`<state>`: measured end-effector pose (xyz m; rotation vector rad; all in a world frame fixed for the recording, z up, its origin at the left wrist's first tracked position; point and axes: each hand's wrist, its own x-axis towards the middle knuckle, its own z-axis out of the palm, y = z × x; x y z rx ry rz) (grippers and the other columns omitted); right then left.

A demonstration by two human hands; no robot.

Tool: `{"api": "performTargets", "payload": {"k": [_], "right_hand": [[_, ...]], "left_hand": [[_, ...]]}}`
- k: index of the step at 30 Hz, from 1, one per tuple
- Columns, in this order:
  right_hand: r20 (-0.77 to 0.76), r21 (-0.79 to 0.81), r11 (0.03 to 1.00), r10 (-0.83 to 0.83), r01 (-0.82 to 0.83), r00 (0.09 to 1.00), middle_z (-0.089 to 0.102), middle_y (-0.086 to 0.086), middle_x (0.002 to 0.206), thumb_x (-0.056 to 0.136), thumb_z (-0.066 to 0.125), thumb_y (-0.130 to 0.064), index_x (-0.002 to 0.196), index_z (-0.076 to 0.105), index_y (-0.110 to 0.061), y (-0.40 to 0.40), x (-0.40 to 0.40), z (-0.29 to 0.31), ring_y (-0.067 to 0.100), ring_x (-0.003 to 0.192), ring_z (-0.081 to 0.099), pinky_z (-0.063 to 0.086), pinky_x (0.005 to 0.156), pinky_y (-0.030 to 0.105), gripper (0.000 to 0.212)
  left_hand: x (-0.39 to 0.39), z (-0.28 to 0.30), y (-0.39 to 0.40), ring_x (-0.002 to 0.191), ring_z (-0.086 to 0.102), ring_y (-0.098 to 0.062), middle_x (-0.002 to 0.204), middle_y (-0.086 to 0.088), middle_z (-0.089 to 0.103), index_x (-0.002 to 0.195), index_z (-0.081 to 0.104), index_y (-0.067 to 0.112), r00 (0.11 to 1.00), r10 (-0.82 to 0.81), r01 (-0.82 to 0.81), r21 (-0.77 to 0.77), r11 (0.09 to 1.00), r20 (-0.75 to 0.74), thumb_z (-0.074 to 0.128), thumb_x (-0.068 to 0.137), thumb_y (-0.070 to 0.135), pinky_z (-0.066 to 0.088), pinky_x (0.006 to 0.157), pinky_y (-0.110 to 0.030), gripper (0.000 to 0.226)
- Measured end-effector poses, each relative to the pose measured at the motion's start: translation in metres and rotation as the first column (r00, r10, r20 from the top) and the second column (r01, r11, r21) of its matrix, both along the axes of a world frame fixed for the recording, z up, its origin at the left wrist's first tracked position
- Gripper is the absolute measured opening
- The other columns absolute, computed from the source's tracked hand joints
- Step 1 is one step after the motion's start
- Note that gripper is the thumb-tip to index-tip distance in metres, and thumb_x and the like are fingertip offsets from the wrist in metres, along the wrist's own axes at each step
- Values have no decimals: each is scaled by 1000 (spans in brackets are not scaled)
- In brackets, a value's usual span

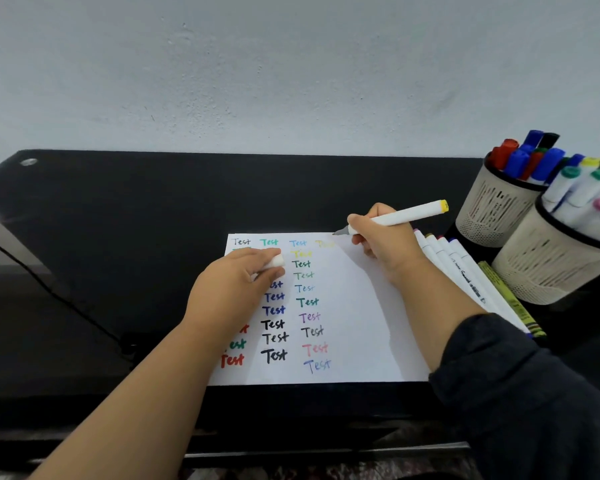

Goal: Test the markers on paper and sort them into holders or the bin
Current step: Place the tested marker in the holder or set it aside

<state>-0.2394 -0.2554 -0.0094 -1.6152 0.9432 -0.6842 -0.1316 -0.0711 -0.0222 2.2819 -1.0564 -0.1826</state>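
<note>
the long white marker with a yellow end (400, 214) is in the right hand (381, 242), with the fingers curled tight round it near the tip. its long side runs from low on the left to high on the right, the grey tip points left and down at the top right part of the white sheet of paper (357, 327), just past a faint yellow "test", and the yellow end points up to the right. so this looks like the testing step, right after or during writing. the left hand (238, 285) rests on the paper's upper left, fingers curled round a small white cap (277, 262). next, i think the cap must go back on the tip, and then the marker goes to a holder or the bin. beside the paper's right edge lie more white markers in a row (465, 271). further right of the paper stand two beige mesh cup holders (534, 261) full of markers.
</note>
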Motion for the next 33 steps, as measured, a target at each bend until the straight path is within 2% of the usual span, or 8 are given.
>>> {"api": "performTargets", "payload": {"k": [3,7,10,15,23,27,29,33], "right_hand": [[120,43,997,54,-60,991,53,-1,49,86,61,-14,60,36,-17,6,-5,13,13,52,44,33,48,23,37],[248,76,990,96,-118,964,46,-2,43,91,55,-10,58,33,-15,33,-12,25,8,38,39,30,41,19,40],[299,69,989,102,-128,949,43,-5,43,90,53,-3,57,32,-15,54,-16,28,7,37,38,29,40,18,41],[331,46,987,129,-153,935,42,-4,45,88,52,1,55,32,-15,83,-22,26,8,38,38,29,41,18,41],[310,50,992,95,-116,946,45,-1,45,87,57,-3,55,33,-14,114,-29,12,9,40,43,34,43,18,41],[416,79,996,-7,-29,909,43,-3,43,85,57,-1,55,32,-13,105,-35,17,9,38,39,30,41,18,40],[427,83,996,1,-40,904,44,-2,44,87,54,2,55,33,-12,104,-36,19,8,39,39,31,41,18,40],[404,76,992,64,-104,912,45,4,46,80,59,-6,47,35,-20,111,-32,17,9,38,40,32,40,16,43]], "left_hand": [[-5,6,4,98,40,9,122,21,55,126,56,38,998,-8,5,-54,999,-62,55,91,42,29,75,-11,36],[-16,16,11,86,48,16,91,34,54,110,64,44,926,-48,-31,-203,979,-374,66,84,36,31,69,-5,27],[-24,25,20,79,49,23,85,38,55,94,63,52,882,-124,-3,-268,963,-455,70,80,33,34,66,-3,24],[-31,33,34,81,54,22,80,40,62,84,63,53,858,-210,40,-346,937,-469,72,79,28,38,64,3,27],[-39,37,46,88,57,10,89,35,64,75,63,60,870,-243,128,-280,951,-429,72,77,34,47,62,-11,28],[-34,39,50,82,49,28,75,46,56,78,60,58,887,-218,110,-273,956,-407,73,77,36,39,61,2,25],[-33,39,50,80,46,31,75,45,54,83,60,57,893,-212,113,-257,960,-397,72,78,36,38,62,2,25],[-38,38,46,89,55,10,92,34,60,88,60,58,898,-238,163,-224,961,-370,72,78,34,45,65,-9,28]]}}
